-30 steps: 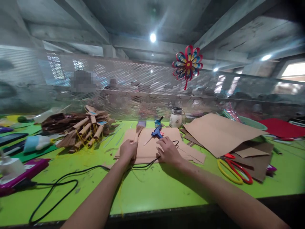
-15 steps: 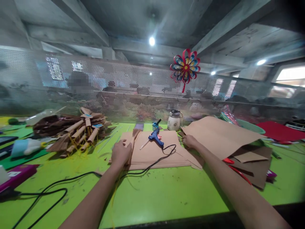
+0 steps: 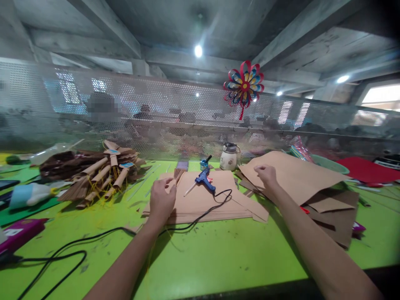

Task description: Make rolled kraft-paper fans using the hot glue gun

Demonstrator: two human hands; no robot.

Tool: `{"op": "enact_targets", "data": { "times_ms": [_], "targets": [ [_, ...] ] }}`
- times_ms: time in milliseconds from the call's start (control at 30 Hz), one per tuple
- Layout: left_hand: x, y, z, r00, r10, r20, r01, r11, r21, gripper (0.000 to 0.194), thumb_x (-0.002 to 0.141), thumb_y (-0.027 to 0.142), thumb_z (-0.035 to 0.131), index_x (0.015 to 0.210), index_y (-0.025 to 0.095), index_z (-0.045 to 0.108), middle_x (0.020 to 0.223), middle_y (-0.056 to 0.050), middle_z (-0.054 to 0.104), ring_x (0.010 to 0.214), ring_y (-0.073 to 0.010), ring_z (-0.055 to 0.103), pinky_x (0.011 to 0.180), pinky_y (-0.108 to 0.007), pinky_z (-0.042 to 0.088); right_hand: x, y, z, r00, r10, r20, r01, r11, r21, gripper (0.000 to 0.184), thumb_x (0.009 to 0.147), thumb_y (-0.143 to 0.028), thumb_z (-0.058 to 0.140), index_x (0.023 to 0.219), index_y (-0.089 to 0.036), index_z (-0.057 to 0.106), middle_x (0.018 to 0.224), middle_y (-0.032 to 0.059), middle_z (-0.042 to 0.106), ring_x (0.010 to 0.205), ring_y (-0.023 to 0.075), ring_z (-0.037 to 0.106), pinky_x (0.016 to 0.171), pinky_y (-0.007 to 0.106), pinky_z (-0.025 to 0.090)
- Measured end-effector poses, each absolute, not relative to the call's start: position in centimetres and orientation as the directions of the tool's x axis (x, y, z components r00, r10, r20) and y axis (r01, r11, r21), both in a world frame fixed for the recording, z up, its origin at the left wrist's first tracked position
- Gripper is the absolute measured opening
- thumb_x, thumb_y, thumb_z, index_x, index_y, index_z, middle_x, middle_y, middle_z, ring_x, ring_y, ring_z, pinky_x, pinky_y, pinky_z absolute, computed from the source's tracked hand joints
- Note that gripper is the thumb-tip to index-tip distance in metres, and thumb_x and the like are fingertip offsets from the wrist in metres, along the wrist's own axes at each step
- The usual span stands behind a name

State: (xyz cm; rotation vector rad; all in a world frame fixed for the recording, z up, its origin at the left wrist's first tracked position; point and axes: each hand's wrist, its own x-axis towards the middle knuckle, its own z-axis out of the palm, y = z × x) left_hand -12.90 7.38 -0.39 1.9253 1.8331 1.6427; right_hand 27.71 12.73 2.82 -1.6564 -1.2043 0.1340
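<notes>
My left hand (image 3: 162, 199) is at the left side of a stack of brown kraft paper (image 3: 187, 208), its thumb and forefinger curved and apart. Beside and partly beneath it is a pleated kraft paper bundle (image 3: 179, 175), whose fanned top shows; its lower part is hidden by the hand. On the stack rests a blue glue gun (image 3: 204, 181), nozzle pointing left, with a black cord (image 3: 200, 214). My right hand (image 3: 267, 175) is closed, fingertips pressed together, over a large kraft sheet (image 3: 296, 177). Anything between those fingertips is too small to make out.
Rolled paper bundles with yellow strings (image 3: 106, 175) are piled left. A white jug (image 3: 228, 158) and a small blue container (image 3: 204, 163) stand behind the stack. Red-handled scissors (image 3: 304, 210) lie partly under paper at right. A perforated screen (image 3: 193, 104) runs along the back.
My right hand has risen and moved right from the paper edge to above the large sheet. My left hand has shifted slightly right, its fingers looser around the pleated bundle.
</notes>
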Motion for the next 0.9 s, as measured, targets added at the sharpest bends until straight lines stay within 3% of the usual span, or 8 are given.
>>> {"op": "enact_targets", "data": {
  "times_ms": [167, 300, 433, 500, 567, 700, 800, 900],
  "targets": [
    [-12.0, 6.8, -0.5, -0.171, 0.761, 0.626, 0.635, -0.400, 0.660, 0.033, 0.080, 0.033, 0.050, 0.101, 0.013, 0.065, 0.097, -0.012, 0.060, 0.087, -0.0240, 0.060, 0.078, -0.040, 0.051, 25.3, 9.2, 6.5, 0.596, 0.610, 0.523, 0.424, 0.314, -0.849, 0.022, 0.080, -0.035, 0.058, 0.073, -0.015, 0.056, 0.060, 0.0002, 0.060, 0.050, 0.0104, 0.055, 0.043, 0.020, 0.043],
    [-10.8, 5.9, -0.3, -0.077, 0.780, 0.621, 0.575, -0.474, 0.667, 0.028, 0.081, 0.032, 0.049, 0.094, 0.014, 0.065, 0.094, -0.010, 0.062, 0.080, -0.0202, 0.060, 0.070, -0.034, 0.052, 20.6, 4.0, 8.6, 0.443, 0.693, 0.569, 0.344, 0.455, -0.821, 0.027, 0.072, -0.041, 0.068, 0.076, -0.014, 0.063, 0.055, -0.0013, 0.059, 0.042, 0.0079, 0.048, 0.037, 0.019, 0.038],
    [-9.2, 3.5, 1.0, 0.162, 0.783, 0.601, 0.395, -0.610, 0.687, 0.028, 0.081, 0.031, 0.054, 0.104, 0.016, 0.063, 0.105, -0.011, 0.062, 0.090, -0.0204, 0.060, 0.072, -0.033, 0.050, 14.7, -2.7, 8.9, -0.171, 0.841, 0.513, 0.234, 0.541, -0.808, 0.020, 0.079, -0.034, 0.069, 0.078, -0.014, 0.068, 0.057, -0.0007, 0.062, 0.044, 0.0072, 0.050, 0.041, 0.018, 0.042],
    [-8.6, 1.9, 1.9, 0.385, 0.740, 0.552, 0.183, -0.647, 0.740, 0.039, 0.080, 0.030, 0.059, 0.118, 0.018, 0.059, 0.118, -0.012, 0.060, 0.104, -0.0230, 0.057, 0.080, -0.034, 0.049, 12.1, -5.3, 8.3, -0.471, 0.780, 0.411, 0.214, 0.554, -0.805, 0.014, 0.081, -0.028, 0.066, 0.080, -0.014, 0.070, 0.059, 0.0001, 0.064, 0.045, 0.0077, 0.053, 0.042, 0.018, 0.043],
    [-8.4, 0.4, 2.9, 0.649, 0.627, 0.431, -0.033, -0.543, 0.839, 0.049, 0.079, 0.033, 0.064, 0.126, 0.020, 0.055, 0.125, -0.013, 0.059, 0.112, -0.0251, 0.055, 0.087, -0.035, 0.047, 10.2, -7.0, 7.7, -0.603, 0.660, 0.449, 0.221, 0.678, -0.701, 0.009, 0.082, -0.020, 0.064, 0.081, -0.014, 0.071, 0.066, 0.0024, 0.067, 0.054, 0.0093, 0.059, 0.053, 0.020, 0.047],
    [-9.5, -1.4, 4.5, 0.924, 0.343, 0.171, -0.066, -0.297, 0.953, 0.047, 0.080, 0.041, 0.067, 0.119, 0.016, 0.061, 0.101, -0.012, 0.068, 0.089, -0.0206, 0.063, 0.075, -0.029, 0.049, 9.4, -8.8, 7.2, -0.535, 0.651, 0.539, 0.360, 0.752, -0.552, 0.014, 0.086, -0.014, 0.057, 0.081, -0.015, 0.070, 0.070, 0.0035, 0.067, 0.062, 0.0103, 0.059, 0.060, 0.021, 0.045],
    [-11.0, -2.7, 6.0, 0.926, 0.371, 0.075, 0.055, -0.327, 0.943, 0.033, 0.088, 0.042, 0.057, 0.098, 0.013, 0.069, 0.068, -0.006, 0.067, 0.058, -0.0108, 0.057, 0.056, -0.020, 0.044, 10.6, -10.0, 7.5, -0.500, 0.720, 0.482, 0.343, 0.675, -0.653, 0.013, 0.086, -0.020, 0.059, 0.082, -0.014, 0.069, 0.060, 0.0003, 0.060, 0.053, 0.0086, 0.052, 0.052, 0.019, 0.040],
    [-12.2, -4.9, 7.9, 0.889, 0.438, 0.131, 0.108, -0.480, 0.870, 0.038, 0.092, 0.042, 0.047, 0.085, 0.013, 0.072, 0.055, -0.003, 0.060, 0.050, -0.0102, 0.053, 0.052, -0.020, 0.043, 11.3, -10.9, 7.2, -0.494, 0.741, 0.454, 0.213, 0.610, -0.763, 0.015, 0.084, -0.022, 0.063, 0.097, -0.016, 0.068, 0.083, 0.0048, 0.064, 0.066, 0.0101, 0.056, 0.062, 0.021, 0.046]
  ]
}}
